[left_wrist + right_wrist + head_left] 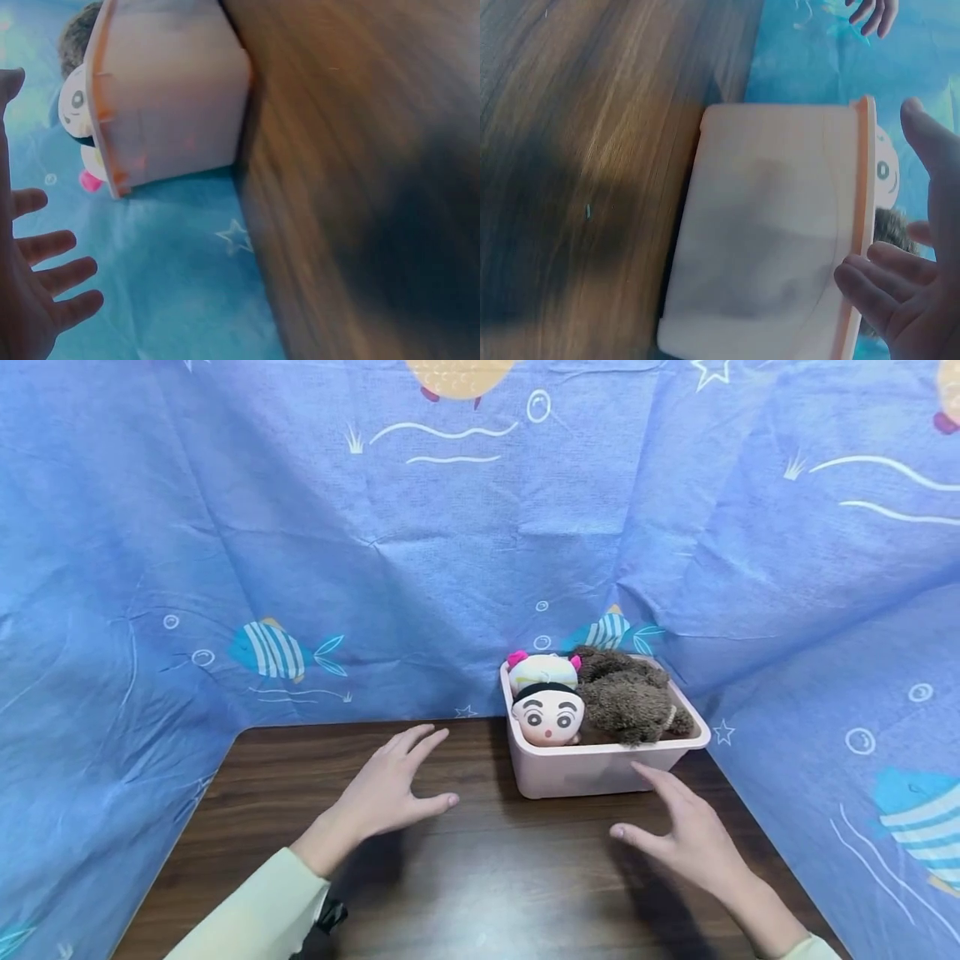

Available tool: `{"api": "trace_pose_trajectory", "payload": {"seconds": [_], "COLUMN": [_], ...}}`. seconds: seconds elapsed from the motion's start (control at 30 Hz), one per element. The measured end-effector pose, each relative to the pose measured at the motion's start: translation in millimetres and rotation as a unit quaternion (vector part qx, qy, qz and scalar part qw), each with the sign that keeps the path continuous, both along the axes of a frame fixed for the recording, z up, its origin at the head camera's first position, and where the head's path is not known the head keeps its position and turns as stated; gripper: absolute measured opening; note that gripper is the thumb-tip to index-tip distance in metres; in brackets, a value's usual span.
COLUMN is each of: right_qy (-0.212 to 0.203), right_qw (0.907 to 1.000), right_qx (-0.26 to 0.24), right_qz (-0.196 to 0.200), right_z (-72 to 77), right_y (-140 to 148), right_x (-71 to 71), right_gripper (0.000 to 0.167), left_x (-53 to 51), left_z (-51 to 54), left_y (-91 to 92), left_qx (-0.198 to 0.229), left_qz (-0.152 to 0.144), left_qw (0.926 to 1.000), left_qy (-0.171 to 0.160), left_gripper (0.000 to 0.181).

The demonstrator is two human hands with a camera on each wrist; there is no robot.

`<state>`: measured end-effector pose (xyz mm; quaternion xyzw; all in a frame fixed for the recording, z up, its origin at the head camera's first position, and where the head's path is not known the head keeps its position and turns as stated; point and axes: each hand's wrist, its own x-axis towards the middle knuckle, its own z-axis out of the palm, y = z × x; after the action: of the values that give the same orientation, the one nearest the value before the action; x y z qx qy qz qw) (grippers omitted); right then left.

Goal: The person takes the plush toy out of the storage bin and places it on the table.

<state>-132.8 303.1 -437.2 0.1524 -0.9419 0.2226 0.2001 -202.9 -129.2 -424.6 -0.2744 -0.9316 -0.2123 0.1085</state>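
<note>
A pale pink plastic bin (592,774) stands at the back right of the table. Inside it lie a round-faced plush doll (550,717) with thick black eyebrows and a white cap with pink tips, and a dark brown furry plush toy (626,693). My left hand (388,785) hovers above the table to the left of the bin, fingers spread, holding nothing. Just in front of the bin's right side is my right hand (682,831), thumb and fingers apart, also holding nothing. In the right wrist view its fingers overlap the bin's rim (864,172); contact cannot be told.
Dark wood-grain table (465,877) spreads out in front of the bin. Blue cloth (420,577) printed with fish, stars and bubbles hangs along the back and both sides, close behind the bin. A dark object (330,914) is on the left wrist.
</note>
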Motion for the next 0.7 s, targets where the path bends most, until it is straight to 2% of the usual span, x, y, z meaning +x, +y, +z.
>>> {"api": "trace_pose_trajectory", "payload": {"seconds": [0.13, 0.23, 0.33, 0.4, 0.43, 0.5, 0.6, 0.67, 0.7], "right_qy": [0.014, 0.011, -0.005, -0.027, -0.038, -0.066, -0.096, -0.114, -0.122], "right_qw": [0.9962, 0.9881, 0.9759, 0.9619, 0.9523, 0.9226, 0.8664, 0.8283, 0.8125], "right_qx": [-0.075, -0.14, -0.2, -0.251, -0.282, -0.365, -0.48, -0.539, -0.56], "right_qz": [-0.042, -0.062, -0.087, -0.104, -0.109, -0.107, -0.1, -0.103, -0.106], "right_z": [-2.2, -5.3, -7.5, -8.2, -9.0, -10.2, -12.9, -13.9, -14.2], "right_y": [7, 11, 15, 16, 17, 17, 18, 19, 20], "right_x": [-5.9, -11.0, -15.8, -18.5, -20.3, -23.3, -28.7, -32.6, -34.9], "right_gripper": [0.088, 0.08, 0.073, 0.069, 0.067, 0.063, 0.057, 0.054, 0.052], "left_x": [-13.8, -23.8, -35.6, -44.7, -49.5, -59.2, -73.3, -82.5, -86.5], "left_z": [8.2, 13.4, 19.4, 24.3, 27.2, 32.0, 37.6, 40.3, 41.9], "left_y": [16.6, 29.3, 41.0, 48.2, 51.6, 57.9, 67.2, 73.1, 76.1], "left_qx": [0.036, 0.047, 0.057, 0.066, 0.072, 0.084, 0.102, 0.114, 0.121], "left_qz": [-0.011, -0.013, -0.016, -0.018, -0.02, -0.025, -0.036, -0.046, -0.052], "left_qw": [0.9993, 0.9988, 0.9982, 0.9975, 0.9969, 0.9955, 0.9924, 0.9899, 0.9883], "left_qy": [0.005, 0.002, -0.008, -0.018, -0.024, -0.038, -0.06, -0.071, -0.078], "left_gripper": [0.091, 0.091, 0.092, 0.091, 0.091, 0.09, 0.086, 0.082, 0.08]}}
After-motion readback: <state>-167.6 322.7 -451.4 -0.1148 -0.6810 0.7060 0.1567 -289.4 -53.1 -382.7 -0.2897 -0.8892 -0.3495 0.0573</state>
